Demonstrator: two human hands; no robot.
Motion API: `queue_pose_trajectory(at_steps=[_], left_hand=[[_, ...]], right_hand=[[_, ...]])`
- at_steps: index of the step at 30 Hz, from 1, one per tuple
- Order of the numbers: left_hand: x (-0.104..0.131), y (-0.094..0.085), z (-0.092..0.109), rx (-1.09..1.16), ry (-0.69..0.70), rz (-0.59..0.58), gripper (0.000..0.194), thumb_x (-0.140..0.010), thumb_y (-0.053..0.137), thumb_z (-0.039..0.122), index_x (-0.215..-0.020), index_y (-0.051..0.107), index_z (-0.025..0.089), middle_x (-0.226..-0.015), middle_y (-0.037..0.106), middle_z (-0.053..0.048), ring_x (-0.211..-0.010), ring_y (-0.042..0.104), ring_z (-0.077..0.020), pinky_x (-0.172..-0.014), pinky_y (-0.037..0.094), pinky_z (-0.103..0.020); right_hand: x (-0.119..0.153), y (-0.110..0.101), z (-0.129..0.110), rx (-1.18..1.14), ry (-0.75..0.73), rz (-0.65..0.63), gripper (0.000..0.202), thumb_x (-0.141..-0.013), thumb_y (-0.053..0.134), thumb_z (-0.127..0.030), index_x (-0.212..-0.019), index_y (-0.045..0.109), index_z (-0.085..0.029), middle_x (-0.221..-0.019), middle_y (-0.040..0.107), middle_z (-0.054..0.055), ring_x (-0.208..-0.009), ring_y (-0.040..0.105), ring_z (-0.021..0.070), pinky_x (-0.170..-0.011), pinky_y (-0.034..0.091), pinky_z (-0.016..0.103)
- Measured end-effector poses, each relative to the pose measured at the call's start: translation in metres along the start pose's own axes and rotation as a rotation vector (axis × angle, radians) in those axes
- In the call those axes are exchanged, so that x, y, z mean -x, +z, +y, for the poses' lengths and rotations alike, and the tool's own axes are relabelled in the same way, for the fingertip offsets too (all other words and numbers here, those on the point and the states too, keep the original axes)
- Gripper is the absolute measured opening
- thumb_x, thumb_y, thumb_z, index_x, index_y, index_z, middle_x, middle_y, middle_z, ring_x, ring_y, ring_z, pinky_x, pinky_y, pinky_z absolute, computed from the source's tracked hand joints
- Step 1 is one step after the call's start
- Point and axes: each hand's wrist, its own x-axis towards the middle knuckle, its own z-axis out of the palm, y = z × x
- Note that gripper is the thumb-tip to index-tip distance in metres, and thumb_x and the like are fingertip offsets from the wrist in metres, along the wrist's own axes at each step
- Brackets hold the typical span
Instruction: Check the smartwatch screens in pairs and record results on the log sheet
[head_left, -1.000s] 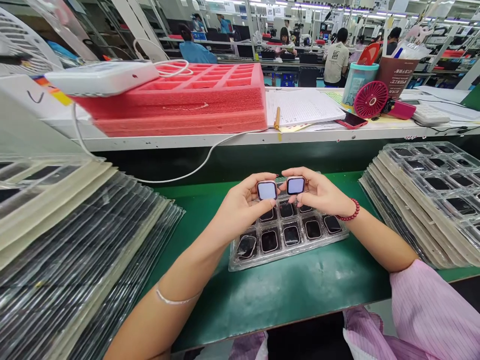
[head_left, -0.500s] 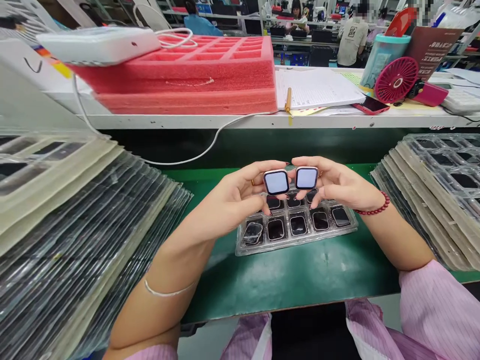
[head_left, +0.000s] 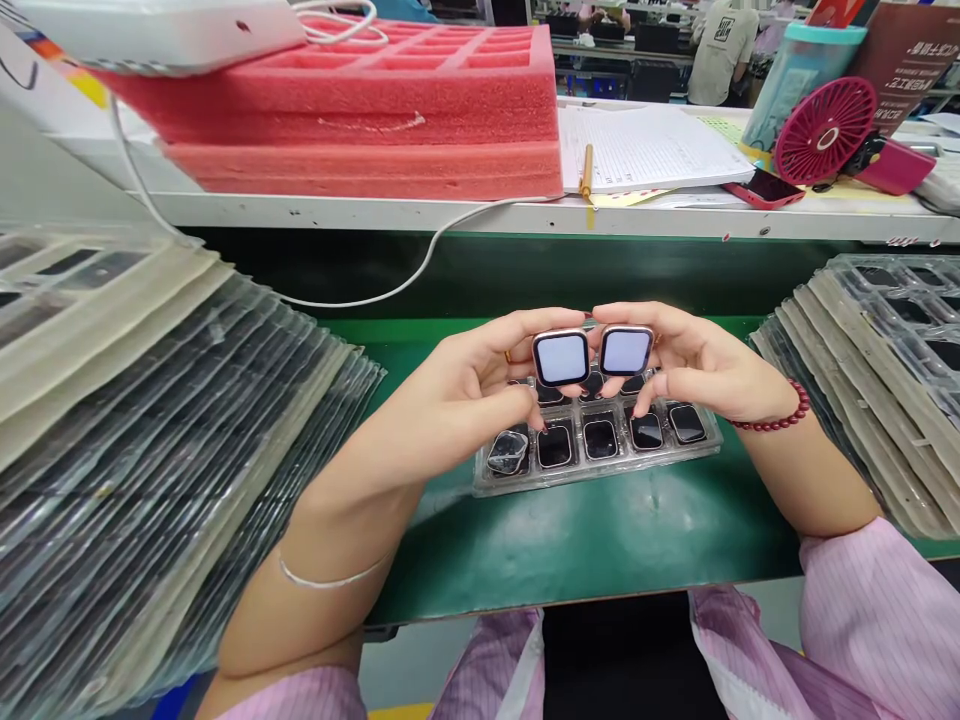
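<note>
My left hand (head_left: 495,375) grips a smartwatch without a strap (head_left: 561,358), its square screen lit pale white. In my right hand (head_left: 686,365) is a second strapless smartwatch (head_left: 626,351), also lit, with a pinkish case edge. Both are held side by side, screens towards me, fingers along their edges and thumbs lower down. Below and behind them a clear plastic tray (head_left: 600,473) lies on the green mat, holding several dark square watch faces in its compartments. A loose clear piece (head_left: 508,452) lies tilted over the tray's front left compartment. My hands hide part of the back row.
Tall stacks of clear trays flank the mat, one at left (head_left: 187,450) and one at right (head_left: 862,400). On the white shelf sit red foam blocks (head_left: 360,165), a white device (head_left: 165,35), papers (head_left: 652,150), a pen (head_left: 586,170), a phone (head_left: 765,188) and a pink fan (head_left: 825,130).
The camera view has tipped slightly downward. Both hands still hold the watches side by side; the right watch is turned a little, and its screen now shows a bluish tint at one edge.
</note>
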Motion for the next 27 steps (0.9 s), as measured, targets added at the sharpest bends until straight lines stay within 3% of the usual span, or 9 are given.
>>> queue_pose_trajectory(at_steps=[8,13,20,27], left_hand=[[-0.002,-0.003,-0.005,0.012,0.033,-0.073,0.058,-0.076,0.067,0.009,-0.132,0.062,0.02,-0.103,0.073,-0.007,-0.088,0.069,-0.0209,-0.065,0.058,-0.025],[-0.008,-0.006,-0.008,0.075,0.015,-0.034,0.05,-0.082,0.073,0.025,-0.131,0.065,0.024,-0.111,0.072,-0.008,-0.083,0.067,-0.0193,-0.056,0.054,-0.022],[-0.02,-0.011,-0.017,0.215,0.03,-0.086,0.061,-0.073,0.083,0.038,-0.128,0.063,0.022,-0.089,0.069,-0.003,-0.067,0.066,-0.0148,-0.047,0.046,-0.018],[-0.028,-0.005,-0.031,0.14,0.004,-0.131,0.06,-0.073,0.083,0.04,-0.123,0.057,0.02,-0.093,0.066,-0.003,-0.063,0.06,-0.0095,-0.045,0.038,-0.016]], right_hand=[[0.001,-0.001,0.006,-0.041,-0.045,-0.075,0.057,-0.093,0.061,-0.019,-0.147,0.042,-0.021,-0.141,0.052,0.011,-0.107,0.066,0.0184,-0.07,0.06,0.02],[0.0,-0.004,0.008,-0.108,-0.017,0.006,0.058,-0.095,0.06,-0.028,-0.149,0.041,-0.024,-0.143,0.052,0.01,-0.108,0.065,0.0188,-0.067,0.061,0.018],[-0.006,-0.011,0.019,-0.204,0.032,0.13,0.053,-0.085,0.075,-0.035,-0.133,0.058,-0.023,-0.119,0.064,0.009,-0.08,0.071,0.0127,-0.061,0.061,0.019],[-0.009,-0.002,0.029,-0.092,0.012,0.171,0.051,-0.084,0.075,-0.037,-0.128,0.059,-0.018,-0.11,0.066,0.009,-0.069,0.068,0.0099,-0.06,0.059,0.02]])
